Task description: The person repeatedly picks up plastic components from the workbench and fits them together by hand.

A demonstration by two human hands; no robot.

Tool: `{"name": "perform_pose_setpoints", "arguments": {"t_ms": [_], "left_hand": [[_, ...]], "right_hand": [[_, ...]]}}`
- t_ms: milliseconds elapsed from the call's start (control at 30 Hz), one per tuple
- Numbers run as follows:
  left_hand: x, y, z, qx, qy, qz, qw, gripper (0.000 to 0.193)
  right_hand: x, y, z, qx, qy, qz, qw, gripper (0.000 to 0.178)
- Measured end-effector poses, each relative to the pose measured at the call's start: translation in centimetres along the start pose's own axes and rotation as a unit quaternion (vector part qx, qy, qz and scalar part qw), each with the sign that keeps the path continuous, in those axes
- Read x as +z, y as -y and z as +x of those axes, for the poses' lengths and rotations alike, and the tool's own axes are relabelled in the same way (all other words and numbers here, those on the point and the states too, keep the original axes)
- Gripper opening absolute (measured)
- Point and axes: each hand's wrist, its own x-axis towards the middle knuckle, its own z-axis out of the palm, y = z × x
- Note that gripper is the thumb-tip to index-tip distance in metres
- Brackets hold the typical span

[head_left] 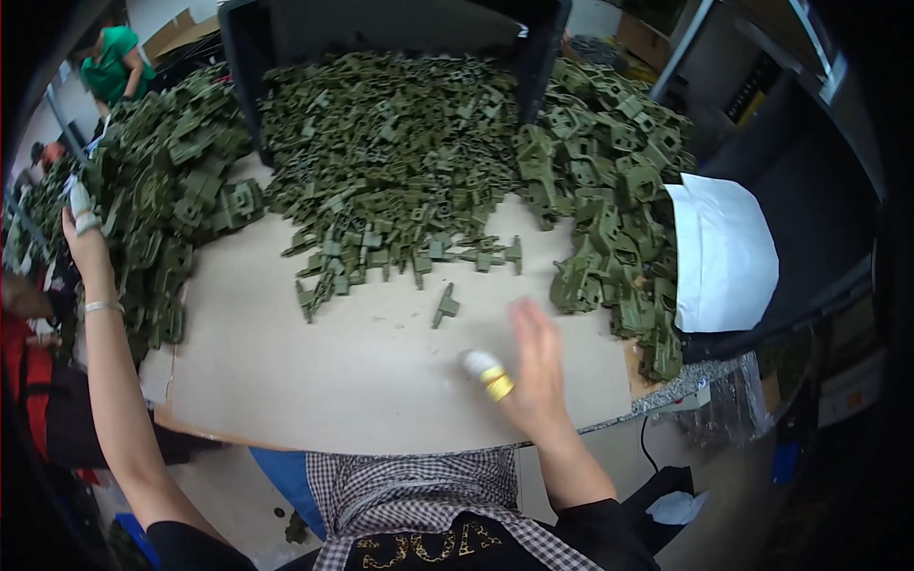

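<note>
The right hand (533,366) is hovering open and empty over bare cardboard (362,371) near the bench's front edge, a lone green plastic part (444,305) lying just beyond. The left hand (84,233), fingers apart, is touching the left pile (162,190). A white sheet (724,252) is lying at the right edge.

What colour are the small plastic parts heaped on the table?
Olive green plastic parts, clearest in the head view.

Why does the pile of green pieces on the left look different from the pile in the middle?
The left pile holds bigger, chunkier pieces; the middle pile holds small, thin ones. The left pile sits at the board's edge by the left hand; the middle pile spills from a dark bin and scatters toward the right hand. Both are the same olive green plastic.
</note>
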Motion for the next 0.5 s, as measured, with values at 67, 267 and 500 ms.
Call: {"name": "perform_pose_setpoints", "arguments": {"t_ms": [67,267,500], "left_hand": [[0.0,-1.7,-4.2,0.110,0.036,0.046,0.992,0.051],[-0.4,-13.3,-21.1,0.085,0.291,-0.105,0.947,0.050],[-1.9,-20.2,-33.8,-0.356,0.462,-0.434,0.687,0.063]], "right_hand": [[-0.7,-2.5,0.5,0.068,-0.082,-0.096,0.990,0.080],[-1.1,-10.1,1.8,0.223,-0.125,-0.079,0.963,0.083],[-1.8,-5.3,-2.2,0.071,0.081,0.623,0.775,0.084]]}}
